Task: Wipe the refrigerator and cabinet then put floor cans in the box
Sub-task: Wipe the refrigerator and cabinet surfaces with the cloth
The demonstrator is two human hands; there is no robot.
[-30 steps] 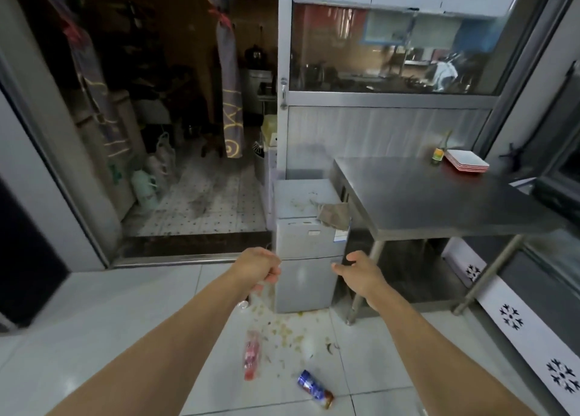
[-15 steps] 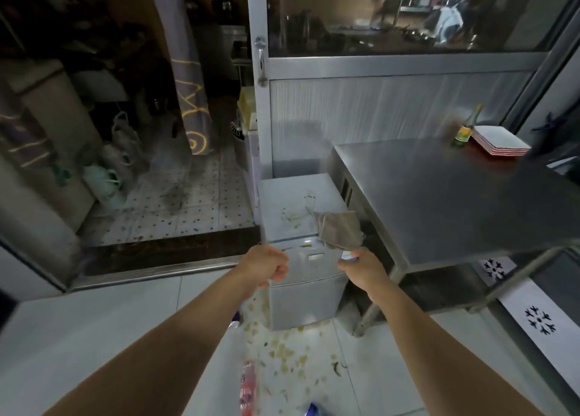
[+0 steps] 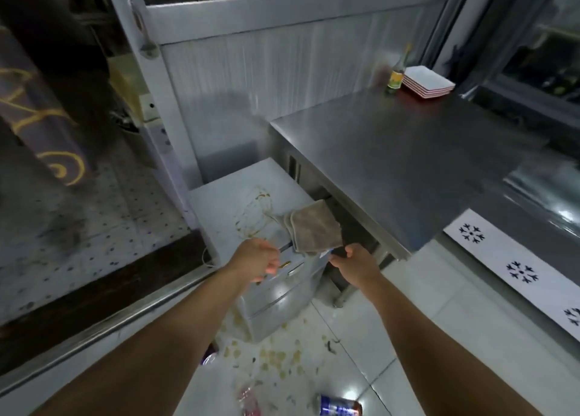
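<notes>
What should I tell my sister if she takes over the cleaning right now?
Left hand: loosely curled, holding nothing visible.
Right hand: open, just under the cloth, not gripping yet.
Cloth lies on the small refrigerator, overhanging its front corner; brown stains on top.
Blue can and crumbs on the floor.
Done: nothing. Left: wipe refrigerator and cabinet, box the cans.

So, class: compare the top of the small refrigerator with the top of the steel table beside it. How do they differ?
The refrigerator top is pale, streaked with brown stains, and carries a grey cloth hanging over its front corner. The table top is darker, higher, larger and unstained, with a bottle and stacked plates at its far end. Both are flat.
</notes>
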